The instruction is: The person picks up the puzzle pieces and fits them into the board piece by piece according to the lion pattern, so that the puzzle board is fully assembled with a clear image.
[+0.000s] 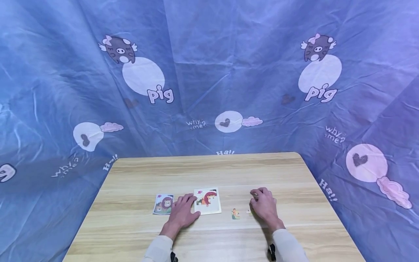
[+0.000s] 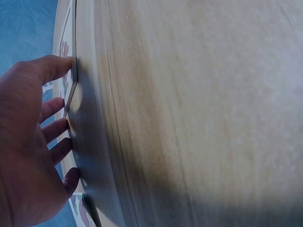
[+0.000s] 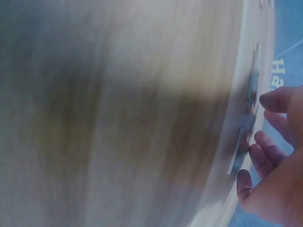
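In the head view, a white-framed, partly filled puzzle board (image 1: 214, 210) with a red-maned lion lies on the table. My left hand (image 1: 184, 211) rests at its left side, fingers spread and thumb by the near corner; the left wrist view shows the thumb (image 2: 56, 67) touching the board's edge. A lion picture card (image 1: 160, 207) lies left of that hand, partly covered by it. To the right, my right hand (image 1: 264, 204) is low over loose puzzle pieces, its fingers loosely bent and apart. One puzzle piece (image 3: 238, 151) lies beneath its fingers in the right wrist view.
An orange and green puzzle piece (image 1: 235, 214) lies between the board and the right hand. Beside that hand is a small pale piece (image 1: 248, 212). The wooden table (image 1: 209, 169) backs onto a blue printed cloth (image 1: 203, 87), which also hangs along both sides.
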### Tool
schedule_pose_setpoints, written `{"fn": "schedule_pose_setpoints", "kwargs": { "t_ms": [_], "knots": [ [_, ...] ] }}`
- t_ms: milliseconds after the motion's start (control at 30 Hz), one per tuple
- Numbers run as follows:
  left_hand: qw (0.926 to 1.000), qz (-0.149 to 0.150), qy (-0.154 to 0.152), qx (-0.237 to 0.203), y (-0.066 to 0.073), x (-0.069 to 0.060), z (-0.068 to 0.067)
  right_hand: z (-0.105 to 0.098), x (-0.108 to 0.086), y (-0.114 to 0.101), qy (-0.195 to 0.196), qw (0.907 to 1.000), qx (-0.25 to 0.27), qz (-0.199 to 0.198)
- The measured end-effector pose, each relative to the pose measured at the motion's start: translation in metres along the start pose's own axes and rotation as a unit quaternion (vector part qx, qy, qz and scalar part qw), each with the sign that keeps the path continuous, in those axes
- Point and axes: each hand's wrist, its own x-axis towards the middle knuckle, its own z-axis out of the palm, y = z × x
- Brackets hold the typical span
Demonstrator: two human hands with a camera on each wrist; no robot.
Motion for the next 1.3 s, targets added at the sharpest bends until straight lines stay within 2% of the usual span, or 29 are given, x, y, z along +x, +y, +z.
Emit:
{"fn": "schedule_pose_setpoints", "kwargs": {
  "t_ms": [200, 467, 967, 1200, 1300],
  "knots": [
    [1.0000, 0.000, -0.003, -0.007, 0.001, -0.001, 0.000, -0.007, 0.000, 0.005, -0.011, 0.9994, 0.017, 0.029],
    [1.0000, -0.003, -0.006, -0.006, 0.000, -0.001, 0.001, -0.013, 0.000, 0.011, -0.026, 0.9987, -0.022, 0.039],
    [0.9999, -0.002, -0.004, -0.011, 0.001, -0.002, 0.000, -0.024, -0.001, 0.016, -0.053, 0.9956, -0.071, 0.028],
    [0.9999, -0.005, -0.007, -0.008, 0.000, -0.002, 0.000, -0.029, 0.001, 0.019, -0.063, 0.9948, -0.072, 0.032],
    [0.9999, -0.006, -0.007, -0.007, 0.001, -0.002, -0.001, -0.032, 0.004, 0.020, -0.080, 0.9937, -0.065, 0.044]
  ]
}}
